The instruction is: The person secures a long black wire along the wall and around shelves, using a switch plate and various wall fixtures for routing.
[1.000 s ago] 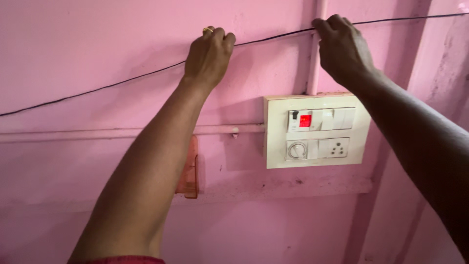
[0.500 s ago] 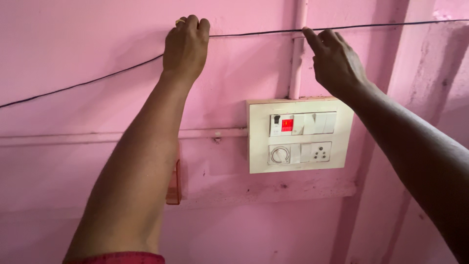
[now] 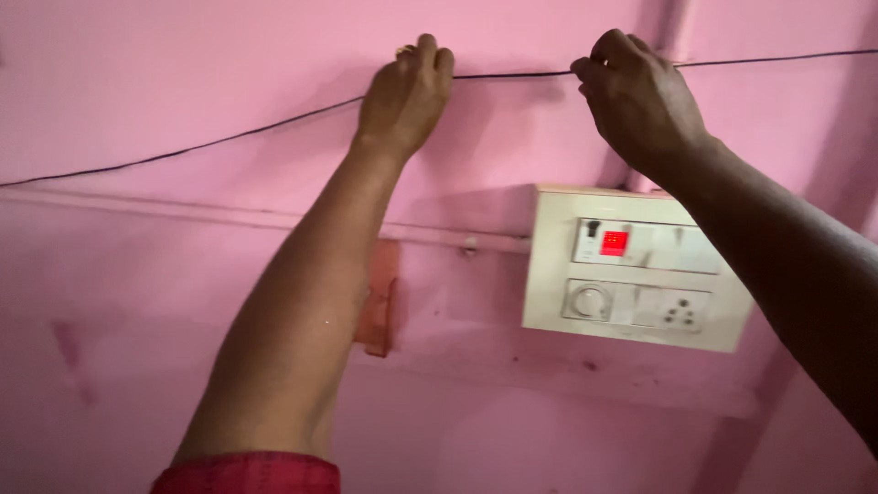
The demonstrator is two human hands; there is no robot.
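A thin black wire (image 3: 274, 128) is pinched against the pink wall (image 3: 183, 55) by the left hand (image 3: 402, 96), grip clamped. The right hand (image 3: 640, 101) is likewise closed on it, above the switchboard (image 3: 631, 265).

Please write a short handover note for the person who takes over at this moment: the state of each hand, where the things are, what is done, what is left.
Left hand: closed on the thin black wire, pressing it to the pink wall.
Right hand: pinching the same wire further right, above the switchboard.
Done: wire runs nearly straight between the hands.
Left: to the left of the left hand it sags down the wall; no fastening shows.
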